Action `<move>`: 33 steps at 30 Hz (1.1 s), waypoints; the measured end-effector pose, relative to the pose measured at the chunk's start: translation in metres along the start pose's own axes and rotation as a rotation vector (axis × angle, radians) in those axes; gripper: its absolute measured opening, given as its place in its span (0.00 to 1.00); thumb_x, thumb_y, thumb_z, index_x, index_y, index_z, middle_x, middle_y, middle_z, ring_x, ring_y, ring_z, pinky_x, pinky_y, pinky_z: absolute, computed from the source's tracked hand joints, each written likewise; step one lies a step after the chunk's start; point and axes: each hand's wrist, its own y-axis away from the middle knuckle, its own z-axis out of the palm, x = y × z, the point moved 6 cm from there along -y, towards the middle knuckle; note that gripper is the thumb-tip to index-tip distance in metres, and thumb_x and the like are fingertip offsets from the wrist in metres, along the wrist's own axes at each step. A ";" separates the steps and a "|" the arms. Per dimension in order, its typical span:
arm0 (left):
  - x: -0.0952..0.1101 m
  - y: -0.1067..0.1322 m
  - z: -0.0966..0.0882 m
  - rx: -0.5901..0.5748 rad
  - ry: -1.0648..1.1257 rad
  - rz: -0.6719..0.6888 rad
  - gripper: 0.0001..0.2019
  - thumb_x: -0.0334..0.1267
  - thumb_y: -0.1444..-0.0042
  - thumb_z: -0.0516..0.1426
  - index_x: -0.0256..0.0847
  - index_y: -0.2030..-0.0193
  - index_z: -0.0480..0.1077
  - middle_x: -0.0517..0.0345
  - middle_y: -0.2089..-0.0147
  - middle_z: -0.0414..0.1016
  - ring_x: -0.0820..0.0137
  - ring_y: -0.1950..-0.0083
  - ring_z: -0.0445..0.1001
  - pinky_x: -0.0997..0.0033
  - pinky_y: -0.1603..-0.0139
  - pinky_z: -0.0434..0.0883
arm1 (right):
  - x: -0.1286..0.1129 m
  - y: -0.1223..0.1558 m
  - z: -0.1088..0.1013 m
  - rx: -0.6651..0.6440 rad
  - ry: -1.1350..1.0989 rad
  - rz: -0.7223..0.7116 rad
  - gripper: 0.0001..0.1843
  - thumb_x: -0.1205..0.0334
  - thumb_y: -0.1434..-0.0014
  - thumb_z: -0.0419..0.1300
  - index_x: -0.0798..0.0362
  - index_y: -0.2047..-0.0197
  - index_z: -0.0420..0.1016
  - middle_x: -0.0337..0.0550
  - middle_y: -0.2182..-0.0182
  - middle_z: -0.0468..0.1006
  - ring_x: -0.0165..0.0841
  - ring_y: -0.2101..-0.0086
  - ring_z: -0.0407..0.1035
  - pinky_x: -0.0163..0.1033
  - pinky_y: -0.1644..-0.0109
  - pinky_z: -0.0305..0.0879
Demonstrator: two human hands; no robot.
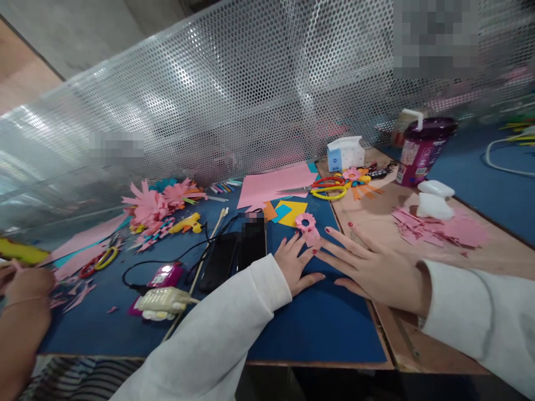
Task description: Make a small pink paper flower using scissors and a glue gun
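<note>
My left hand (295,260) lies over the blue mat with its fingers stretched out and apart. A pink paper flower ring (299,221) with a notched edge lies just beyond its fingertips. A small pink paper piece (313,239) extends from the ring toward me, close to the fingertips of both hands; whether they touch it I cannot tell. My right hand (371,264) is spread open, palm down, across the seam between mat and wooden board. Beyond the ring are a yellow paper sheet (297,211), a blue paper piece (282,213) and an orange one (270,211).
Scissors (334,192) rest by a pink sheet (267,182). Two dark phones (219,262), cables and a yellow glue gun (186,224) lie left. Another person's hand (30,284) is at far left. A purple cup (418,156) and pink scraps (463,228) stand right; a perforated metal screen (234,83) runs behind.
</note>
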 end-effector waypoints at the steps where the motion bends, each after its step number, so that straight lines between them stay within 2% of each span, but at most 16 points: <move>1: 0.000 0.000 -0.002 0.006 -0.014 0.001 0.34 0.61 0.43 0.46 0.41 0.36 0.58 0.40 0.33 0.53 0.48 0.32 0.52 0.39 0.38 0.54 | 0.001 0.000 0.000 -0.007 0.003 0.012 0.29 0.48 0.38 0.51 0.52 0.38 0.61 0.43 0.40 0.65 0.44 0.39 0.54 0.54 0.39 0.47; 4: 0.002 0.000 -0.006 0.034 -0.040 0.009 0.33 0.61 0.44 0.47 0.42 0.38 0.61 0.40 0.34 0.55 0.49 0.34 0.56 0.39 0.38 0.54 | 0.003 0.000 0.003 -0.029 -0.003 0.034 0.31 0.47 0.40 0.53 0.53 0.37 0.59 0.46 0.39 0.64 0.45 0.39 0.54 0.55 0.39 0.48; 7: 0.003 0.000 -0.008 0.051 -0.040 0.013 0.32 0.61 0.44 0.47 0.41 0.39 0.63 0.40 0.35 0.58 0.50 0.36 0.58 0.41 0.38 0.56 | 0.003 0.001 0.006 -0.030 -0.029 0.009 0.31 0.48 0.38 0.50 0.54 0.37 0.58 0.47 0.39 0.63 0.43 0.38 0.53 0.54 0.38 0.47; 11: 0.003 0.002 -0.005 0.072 -0.024 -0.012 0.32 0.60 0.43 0.47 0.42 0.39 0.62 0.40 0.35 0.56 0.49 0.35 0.56 0.42 0.38 0.57 | 0.009 0.003 0.008 -0.052 -0.040 0.108 0.33 0.45 0.38 0.49 0.57 0.36 0.58 0.52 0.37 0.60 0.44 0.38 0.51 0.54 0.38 0.49; 16: 0.001 0.003 -0.001 0.071 0.004 -0.044 0.36 0.62 0.46 0.49 0.41 0.35 0.56 0.36 0.31 0.48 0.44 0.31 0.48 0.40 0.39 0.57 | -0.002 0.000 0.006 -0.041 -0.083 -0.070 0.28 0.50 0.38 0.51 0.51 0.37 0.59 0.43 0.40 0.67 0.40 0.39 0.54 0.52 0.37 0.48; 21: -0.001 0.001 -0.003 0.054 0.011 -0.064 0.36 0.62 0.46 0.49 0.43 0.36 0.58 0.37 0.31 0.47 0.44 0.31 0.48 0.41 0.38 0.56 | 0.009 0.002 0.008 -0.063 -0.032 0.104 0.35 0.44 0.38 0.49 0.61 0.37 0.58 0.54 0.37 0.59 0.46 0.38 0.51 0.55 0.39 0.51; 26: 0.000 0.001 -0.004 0.051 -0.005 -0.030 0.37 0.62 0.45 0.48 0.42 0.35 0.56 0.35 0.32 0.50 0.45 0.32 0.49 0.41 0.38 0.56 | 0.003 0.002 0.008 -0.044 -0.062 -0.024 0.29 0.48 0.37 0.48 0.53 0.36 0.57 0.46 0.38 0.63 0.41 0.38 0.52 0.55 0.38 0.47; 31: 0.000 0.001 -0.006 0.059 -0.012 -0.037 0.36 0.62 0.45 0.48 0.43 0.35 0.56 0.37 0.32 0.52 0.46 0.32 0.52 0.42 0.39 0.57 | 0.011 0.004 0.012 -0.072 -0.059 0.140 0.35 0.45 0.38 0.48 0.59 0.35 0.55 0.52 0.35 0.54 0.46 0.36 0.48 0.56 0.38 0.49; 33: 0.000 0.001 -0.007 0.060 -0.013 -0.041 0.36 0.63 0.46 0.48 0.43 0.35 0.57 0.39 0.33 0.54 0.48 0.33 0.53 0.42 0.38 0.57 | 0.012 0.005 0.014 -0.094 -0.086 0.146 0.34 0.46 0.38 0.49 0.58 0.35 0.54 0.52 0.34 0.52 0.46 0.36 0.46 0.57 0.38 0.49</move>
